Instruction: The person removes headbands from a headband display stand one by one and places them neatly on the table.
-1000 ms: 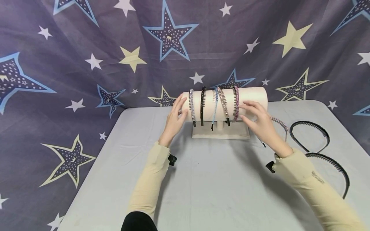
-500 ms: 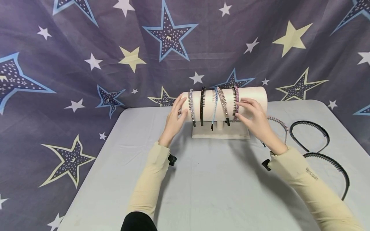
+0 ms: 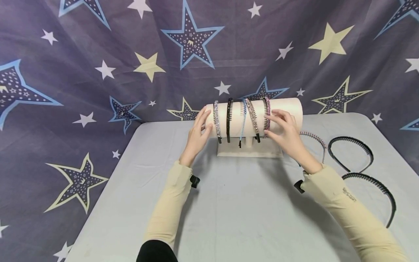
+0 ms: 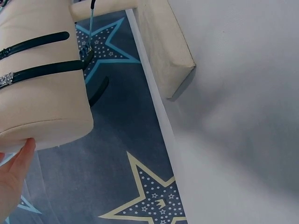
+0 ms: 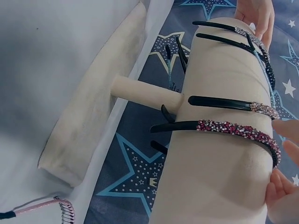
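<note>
A cream padded display roll point(image 3: 289, 105) lies level on its T-shaped stand point(image 3: 226, 151) in the head view. Several headbands hang around it: a silver glittery one point(image 3: 216, 122), a black one point(image 3: 228, 122), a thin blue one point(image 3: 243, 123), a tilted champagne one point(image 3: 252, 115) and a pink-red beaded one point(image 3: 268, 107). My left hand point(image 3: 196, 138) rests against the roll's left end. At the pink-red beaded headband, also clear in the right wrist view, the fingertips of my right hand point(image 3: 288, 133) meet its front; whether they grip it cannot be told.
On the grey-covered table point(image 3: 229, 211), right of the stand, lie a pink headband point(image 3: 315, 137) and two black toothed headbands, one farther back point(image 3: 368, 149) and one nearer point(image 3: 389, 196). A star-patterned curtain point(image 3: 124, 43) hangs behind.
My right hand has moved left along the roll, bringing its fingertips to the pink-red beaded headband. The left hand stays where it was at the roll's end.
</note>
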`<state>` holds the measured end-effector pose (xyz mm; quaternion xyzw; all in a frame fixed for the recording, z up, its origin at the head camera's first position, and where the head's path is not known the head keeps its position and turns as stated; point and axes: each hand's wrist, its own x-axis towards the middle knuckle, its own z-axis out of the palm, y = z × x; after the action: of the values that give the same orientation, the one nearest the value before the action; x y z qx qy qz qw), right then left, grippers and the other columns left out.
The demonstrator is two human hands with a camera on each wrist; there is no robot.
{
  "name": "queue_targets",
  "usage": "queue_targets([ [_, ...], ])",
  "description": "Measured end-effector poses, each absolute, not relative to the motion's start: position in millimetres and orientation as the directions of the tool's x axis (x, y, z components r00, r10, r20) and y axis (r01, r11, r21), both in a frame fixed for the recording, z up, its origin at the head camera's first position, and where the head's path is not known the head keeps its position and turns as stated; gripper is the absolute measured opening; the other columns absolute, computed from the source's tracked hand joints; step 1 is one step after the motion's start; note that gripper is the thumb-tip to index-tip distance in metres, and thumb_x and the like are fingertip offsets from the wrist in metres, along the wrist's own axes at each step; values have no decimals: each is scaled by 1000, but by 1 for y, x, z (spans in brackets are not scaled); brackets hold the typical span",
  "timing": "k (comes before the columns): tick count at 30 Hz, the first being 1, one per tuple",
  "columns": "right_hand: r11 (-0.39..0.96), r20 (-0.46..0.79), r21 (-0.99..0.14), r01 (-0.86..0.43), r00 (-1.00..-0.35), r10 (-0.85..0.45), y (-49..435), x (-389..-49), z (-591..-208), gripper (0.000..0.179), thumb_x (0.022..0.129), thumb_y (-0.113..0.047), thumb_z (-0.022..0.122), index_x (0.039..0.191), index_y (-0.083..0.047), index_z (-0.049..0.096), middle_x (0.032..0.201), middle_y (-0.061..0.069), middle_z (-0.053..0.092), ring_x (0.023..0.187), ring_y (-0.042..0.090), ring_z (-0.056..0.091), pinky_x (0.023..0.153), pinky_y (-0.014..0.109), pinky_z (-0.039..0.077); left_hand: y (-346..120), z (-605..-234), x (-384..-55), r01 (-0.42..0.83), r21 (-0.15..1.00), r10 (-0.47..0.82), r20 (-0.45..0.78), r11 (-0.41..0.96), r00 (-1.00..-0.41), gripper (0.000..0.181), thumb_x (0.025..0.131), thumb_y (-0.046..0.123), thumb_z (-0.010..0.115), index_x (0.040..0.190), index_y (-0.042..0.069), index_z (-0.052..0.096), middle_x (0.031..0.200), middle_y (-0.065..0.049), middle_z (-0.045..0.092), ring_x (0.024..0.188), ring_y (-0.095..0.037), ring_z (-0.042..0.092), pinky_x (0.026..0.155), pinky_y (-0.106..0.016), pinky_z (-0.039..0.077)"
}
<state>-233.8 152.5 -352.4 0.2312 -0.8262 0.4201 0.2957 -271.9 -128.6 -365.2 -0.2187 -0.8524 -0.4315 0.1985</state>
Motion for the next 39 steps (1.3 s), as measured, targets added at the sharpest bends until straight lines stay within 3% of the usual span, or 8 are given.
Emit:
queue_targets([
  [9,540,689,-550,-637,-711,-138,151,-236,-355,49,62,8,73,109,1,60,122,21,41,102,33,37,86,33,32,-128,-365,-272,540,656,195,525,527,-828,43,91,17,46,133,13,39,144,5,24,119,-17,42,90,-26,45],
  [26,535,726,-526,-661,-677,-123,157,-237,-355,47,64,18,62,109,6,58,118,22,47,103,35,40,87,32,33,-128,-366,-273,548,651,193,536,526,-822,43,90,16,47,133,13,40,144,-1,26,117,-18,44,88,-27,47],
  [33,526,684,-596,-606,-727,-61,165,-235,-351,42,68,17,61,109,6,58,113,20,49,85,19,51,77,7,41,-128,-365,-272,539,659,187,528,525,-828,43,90,15,46,133,12,40,144,3,25,118,-19,43,89,-28,46],
  [39,524,694,-606,-598,-720,-19,168,-232,-349,42,68,16,63,109,6,59,103,20,52,78,12,51,73,7,42,-128,-365,-272,542,655,188,532,526,-825,43,90,15,46,132,13,40,144,-1,26,118,-19,43,88,-28,47],
])
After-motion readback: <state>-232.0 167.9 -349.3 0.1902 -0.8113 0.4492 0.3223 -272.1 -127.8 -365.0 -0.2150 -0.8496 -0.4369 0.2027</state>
